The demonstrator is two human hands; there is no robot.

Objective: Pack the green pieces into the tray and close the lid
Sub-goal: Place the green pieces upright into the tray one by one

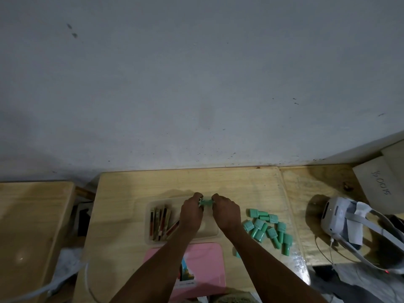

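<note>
In the head view, the left hand [190, 212] and right hand [225, 212] meet over the far edge of the clear tray [209, 234], fingers curled, together pinching 1 green piece [206, 202] between them. The tray sits on the wooden table [131, 193], with reddish-brown sticks [159, 221] standing in its 9 o'clock end. Loose green pieces [270, 229] lie heaped at 3 o'clock of the tray, and the pink lid [207, 263] lies flat at its 6 o'clock.
</note>
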